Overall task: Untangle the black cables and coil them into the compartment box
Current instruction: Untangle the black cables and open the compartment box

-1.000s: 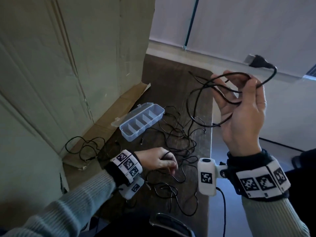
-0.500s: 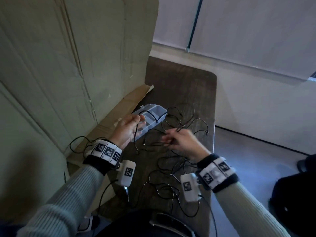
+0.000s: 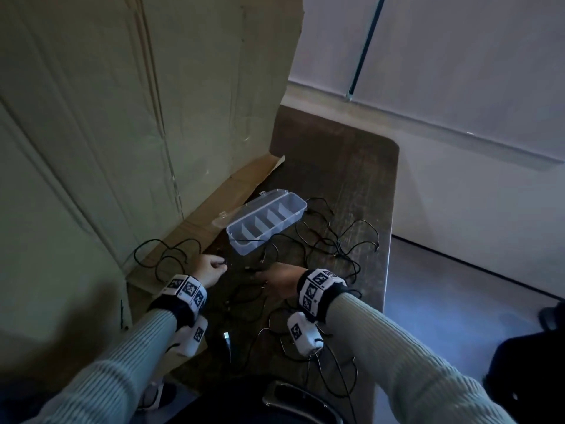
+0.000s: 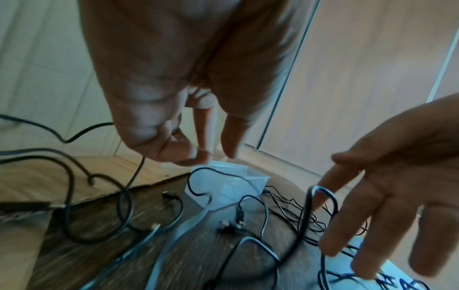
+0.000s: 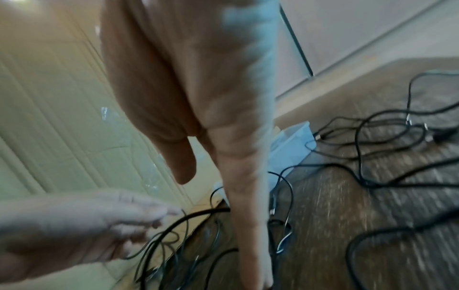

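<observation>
The clear plastic compartment box (image 3: 266, 223) sits lid-open on the dark wooden desk (image 3: 342, 166), thin black cables (image 3: 333, 240) sprawled around it. The left hand (image 3: 211, 267) pinches one cable (thumb against fingertip); the right hand (image 3: 279, 278) reaches down, fingers straight and spread, among the strands.

Plain room: wooden table (image 3: 351, 166), leaning cardboard (image 3: 137, 117).
</observation>
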`<action>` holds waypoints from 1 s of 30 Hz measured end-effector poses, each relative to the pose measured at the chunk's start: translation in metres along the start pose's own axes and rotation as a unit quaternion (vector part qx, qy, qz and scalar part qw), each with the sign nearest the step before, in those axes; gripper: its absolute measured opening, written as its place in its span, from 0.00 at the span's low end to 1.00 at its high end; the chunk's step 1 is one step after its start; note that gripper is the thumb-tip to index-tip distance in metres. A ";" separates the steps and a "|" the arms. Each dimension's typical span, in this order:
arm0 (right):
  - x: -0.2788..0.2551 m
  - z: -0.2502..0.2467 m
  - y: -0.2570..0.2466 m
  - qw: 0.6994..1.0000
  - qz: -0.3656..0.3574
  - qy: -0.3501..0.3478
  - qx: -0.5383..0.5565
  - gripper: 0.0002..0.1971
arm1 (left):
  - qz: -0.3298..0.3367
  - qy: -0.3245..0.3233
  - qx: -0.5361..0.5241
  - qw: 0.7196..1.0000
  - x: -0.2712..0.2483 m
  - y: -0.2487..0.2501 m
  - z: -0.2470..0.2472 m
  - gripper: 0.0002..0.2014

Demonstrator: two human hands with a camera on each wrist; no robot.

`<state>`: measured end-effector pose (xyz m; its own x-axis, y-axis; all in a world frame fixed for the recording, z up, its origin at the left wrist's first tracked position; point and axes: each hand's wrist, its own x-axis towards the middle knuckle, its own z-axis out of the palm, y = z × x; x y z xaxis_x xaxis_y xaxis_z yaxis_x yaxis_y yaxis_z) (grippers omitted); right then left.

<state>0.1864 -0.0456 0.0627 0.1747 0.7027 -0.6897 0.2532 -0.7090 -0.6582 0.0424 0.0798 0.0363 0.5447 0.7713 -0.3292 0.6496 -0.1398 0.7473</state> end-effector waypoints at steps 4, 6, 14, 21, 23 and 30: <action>-0.029 -0.028 0.012 0.995 -0.024 0.093 -0.007 0.14 | -0.020 0.018 -0.019 0.999 0.002 -0.014 0.004 0.20; -0.046 -0.041 0.029 0.991 -0.042 0.127 0.005 0.11 | 0.025 0.035 -0.031 0.999 -0.004 -0.014 0.005 0.14; -0.099 -0.021 0.129 0.985 0.049 0.060 -0.157 0.17 | 0.157 -0.292 0.211 0.920 -0.048 -0.008 0.039 0.09; -0.107 0.023 0.153 0.977 0.029 0.033 -0.210 0.18 | 0.065 -0.350 0.274 0.893 -0.057 -0.047 0.076 0.19; -0.105 0.029 0.155 0.981 0.034 0.036 -0.188 0.15 | 0.074 -0.363 0.257 0.893 -0.060 -0.049 0.077 0.16; -0.109 0.026 0.147 0.978 0.050 0.089 -0.184 0.18 | 0.134 -0.324 0.183 0.918 -0.064 -0.016 0.060 0.08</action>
<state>0.1794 -0.2279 0.0333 0.3710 0.6536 -0.6596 0.5453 -0.7283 -0.4150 0.0289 -0.0050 0.0112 0.8356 0.1629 -0.5246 0.5157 -0.5617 0.6469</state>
